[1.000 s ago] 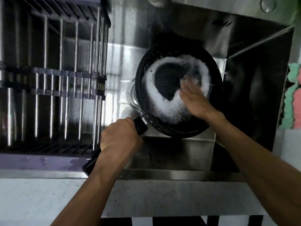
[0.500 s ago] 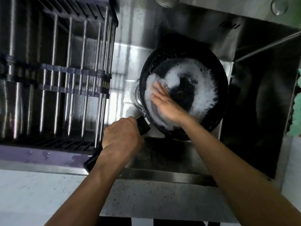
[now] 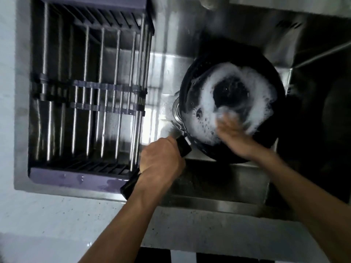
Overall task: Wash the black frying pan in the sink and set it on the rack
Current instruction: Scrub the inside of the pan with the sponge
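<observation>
We see a stainless-steel sink [image 3: 167,65] set into a pale, speckled countertop [image 3: 47,221]. A purple-framed dish rack [image 3: 62,180] with metal bars sits in the sink's left side, its near rail wet. The black frying pan [image 3: 191,95], full of white suds, is over the right basin, above the drain [image 3: 175,109].

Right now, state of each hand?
Left hand: grips the pan handle.
Right hand: inside the soapy pan, blurred; open or holding something cannot be told.
</observation>
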A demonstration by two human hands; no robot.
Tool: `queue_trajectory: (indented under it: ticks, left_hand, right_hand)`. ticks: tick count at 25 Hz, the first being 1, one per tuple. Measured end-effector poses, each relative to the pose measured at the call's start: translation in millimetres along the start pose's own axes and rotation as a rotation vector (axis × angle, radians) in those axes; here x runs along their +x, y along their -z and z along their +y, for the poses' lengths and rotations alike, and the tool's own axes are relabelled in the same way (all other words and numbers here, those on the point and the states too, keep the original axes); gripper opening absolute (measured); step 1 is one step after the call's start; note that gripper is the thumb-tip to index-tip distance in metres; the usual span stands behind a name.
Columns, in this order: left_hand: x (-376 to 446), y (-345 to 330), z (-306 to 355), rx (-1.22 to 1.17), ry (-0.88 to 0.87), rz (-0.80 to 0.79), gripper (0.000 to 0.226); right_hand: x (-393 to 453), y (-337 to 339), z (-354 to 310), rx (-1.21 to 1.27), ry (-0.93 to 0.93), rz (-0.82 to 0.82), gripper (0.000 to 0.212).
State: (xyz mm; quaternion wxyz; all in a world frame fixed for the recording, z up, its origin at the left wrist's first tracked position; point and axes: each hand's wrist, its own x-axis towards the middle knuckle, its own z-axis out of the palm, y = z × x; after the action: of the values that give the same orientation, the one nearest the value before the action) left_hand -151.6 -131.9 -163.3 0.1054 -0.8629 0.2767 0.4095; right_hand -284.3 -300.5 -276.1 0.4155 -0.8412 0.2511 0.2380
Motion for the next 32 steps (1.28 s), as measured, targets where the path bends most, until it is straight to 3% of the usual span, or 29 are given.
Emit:
queue_trajectory:
  ticks: [2,5,7,9,10,12,14,15,17,19,21,23,25,27,29,31,32]
  left_hand:
    - [1,0,2,0.010,-0.010,-0.007,0.031]
    - [0,-3,3,-0.009,0.020,0.000,0.032]
    - [0,-1,0,-0.001,0.002,0.004,0.031]
    - [-1,-2,1,-0.006,-0.011,0.011,0.030]
    - [0,-3,0,0.006,-0.015,0.009,0.030]
    - [1,-5,1,0.009,-0.012,0.013,0.028]
    - [2,-6,0,0.009,-0.014,0.018,0.027]
    - [2,-4,-1,0.009,-0.013,0.019,0.027]
    - [1,-3,0,0.002,-0.009,0.005,0.027]
    - [1,-3,1,0.001,-0.002,0.002,0.026]
    - [2,-3,1,0.005,0.001,0.013,0.026]
    - [0,0,-2,-0.001,-0.010,0.024,0.028]
    - [-2,-1,1,-0.011,-0.010,0.021,0.029]
    - [-2,-1,0,-0.022,0.010,0.007,0.030]
    - [0,0,-1,-0.027,0.025,-0.015,0.031]
    - [1,1,1,-0.010,0.028,-0.020,0.032]
    - [2,1,2,-0.010,0.040,-0.024,0.032]
  right_hand:
    - [21,-6,-41,0.342,0.016,-0.091,0.053]
    - [52,34,-15,0.180,-0.142,0.127,0.054]
    - [14,18,0,0.161,-0.282,0.049,0.053]
    - [3,-9,-36,0.417,0.006,-0.013,0.053]
    - [27,-6,-50,0.483,0.150,0.078,0.055]
    - [75,23,-49,0.267,0.061,0.300,0.064]
    - [77,32,-15,-0.019,-0.240,0.455,0.066]
    - [68,23,-7,-0.073,-0.272,0.395,0.065]
    - [56,16,-8,-0.105,-0.064,0.226,0.062]
    - [66,40,6,-0.324,0.092,0.221,0.060]
    - [61,70,33,-0.560,-0.064,0.312,0.064]
    - [31,68,49,-0.575,-0.220,0.195,0.068]
    - [1,67,64,-0.651,-0.200,0.134,0.071]
    - [-19,73,56,-0.719,-0.259,0.186,0.074]
    - [-35,46,32,-0.603,-0.342,0.038,0.070]
    - [-42,9,8,-0.397,-0.236,-0.290,0.062]
    - [-42,9,7,-0.310,-0.144,-0.330,0.059]
